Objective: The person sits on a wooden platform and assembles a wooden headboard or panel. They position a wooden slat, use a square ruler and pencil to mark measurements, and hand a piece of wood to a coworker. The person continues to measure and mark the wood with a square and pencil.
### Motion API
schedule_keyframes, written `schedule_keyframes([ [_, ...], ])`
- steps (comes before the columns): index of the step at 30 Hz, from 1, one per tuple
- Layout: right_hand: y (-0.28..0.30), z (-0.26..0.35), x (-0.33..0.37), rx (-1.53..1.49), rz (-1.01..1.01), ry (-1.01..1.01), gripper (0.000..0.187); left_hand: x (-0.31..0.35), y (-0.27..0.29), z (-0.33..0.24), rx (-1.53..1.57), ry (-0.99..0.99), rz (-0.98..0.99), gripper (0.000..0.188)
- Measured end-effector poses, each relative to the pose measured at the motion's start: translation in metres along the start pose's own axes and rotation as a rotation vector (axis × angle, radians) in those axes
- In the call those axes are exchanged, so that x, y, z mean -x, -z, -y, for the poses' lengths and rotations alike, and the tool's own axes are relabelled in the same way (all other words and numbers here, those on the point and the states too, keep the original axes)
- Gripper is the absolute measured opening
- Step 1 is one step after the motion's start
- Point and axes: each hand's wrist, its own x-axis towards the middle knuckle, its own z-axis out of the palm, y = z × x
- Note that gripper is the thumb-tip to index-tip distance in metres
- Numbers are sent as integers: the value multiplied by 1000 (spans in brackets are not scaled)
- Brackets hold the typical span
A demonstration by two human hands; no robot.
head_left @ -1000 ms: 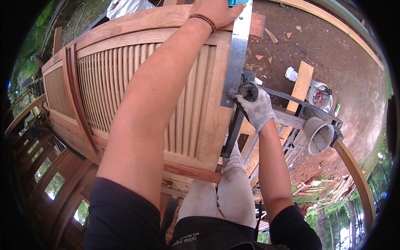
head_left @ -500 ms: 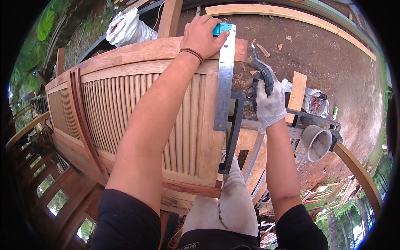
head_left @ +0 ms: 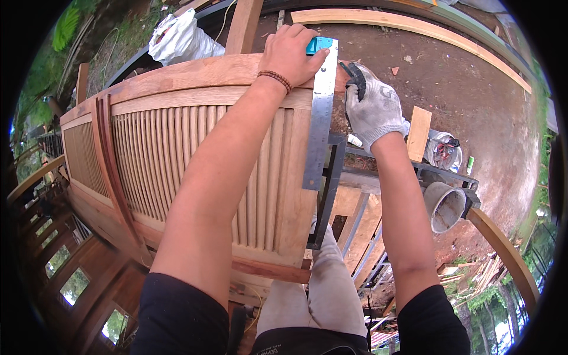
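My bare left hand (head_left: pixel 290 57) grips the teal handle of a try square (head_left: pixel 321 115) at the far edge of a wooden louvered panel (head_left: pixel 299 177). The square's steel blade lies across the panel's right end and points toward me. Just right of the blade, my right hand (head_left: pixel 376 109), in a pale glove with dark fingers, is closed on a thin pencil (head_left: pixel 345 69). The pencil's tip is by the protruding end of the panel's far rail, close to the blade; whether it touches cannot be made out. The gloved fingertips are partly hidden.
A dark metal frame (head_left: pixel 333 189) supports the panel's right end. To the right are a short board (head_left: pixel 419 133), a clear tub (head_left: pixel 442 152) and a grey bucket (head_left: pixel 445 207). A white sack (head_left: pixel 183 40) lies beyond the panel, and long planks (head_left: pixel 408 26) lie on the dirt.
My right hand has moved left to the panel's far right corner, turning so the glove's back shows and the pencil points left. My left hand still holds the square, which has barely shifted.
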Motion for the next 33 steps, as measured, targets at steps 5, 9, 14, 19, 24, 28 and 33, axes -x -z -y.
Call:
schedule_keyframes([
  [5,21,10,1,39,134,0,25,0,0,-1,-10,-36,-33,31],
  [9,31,15,25,90,286,32,23,-1,2,-1,5,-32,-17,31],
  [14,21,-11,83,-93,247,-70,26,-5,6,-6,19,-22,13,28],
  [19,4,-24,93,-369,-84,-46,34,-5,5,-6,18,-51,2,26],
  [24,-4,-13,25,-204,-178,-1,33,-4,2,-6,8,-56,4,27],
  [28,-2,0,5,-92,-41,-2,32,-1,3,-1,1,-25,15,29],
  [33,8,6,12,40,60,41,30,-3,-2,-1,-4,-32,20,31],
])
